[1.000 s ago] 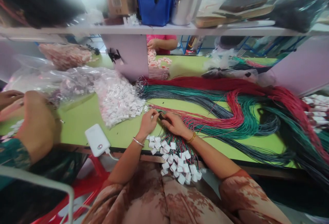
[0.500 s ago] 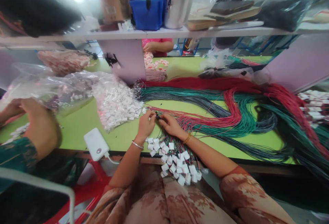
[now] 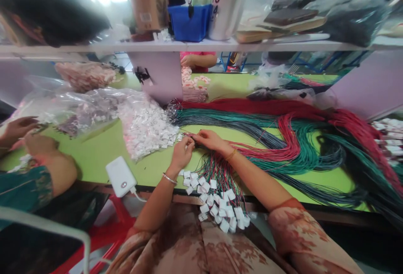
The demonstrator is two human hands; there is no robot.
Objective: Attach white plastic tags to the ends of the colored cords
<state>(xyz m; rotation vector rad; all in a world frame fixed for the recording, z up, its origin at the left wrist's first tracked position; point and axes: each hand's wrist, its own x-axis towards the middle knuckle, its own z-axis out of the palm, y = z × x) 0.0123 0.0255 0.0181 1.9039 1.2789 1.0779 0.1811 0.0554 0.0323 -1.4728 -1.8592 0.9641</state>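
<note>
My left hand is closed in a pinch near the middle of the green table. What it pinches is too small and dark to make out. Right beside it, my right hand has its fingertips pressed together at the tips of thin red wires; the fingers hide whether one is gripped. White connectors on finished-looking wire leads hang over the table's front edge, below my hands. A clear bag of small white connectors lies just left of my hands.
Long bundles of red, green and grey wires stretch rightward. A white power bank with a cable lies at front left. A co-worker's hands are at far left. A shelf crosses above the table.
My right hand has moved up and left, reaching over the wire tips. The small black piece seen between my fingertips is now mostly hidden. The co-worker's hands at left have shifted apart.
</note>
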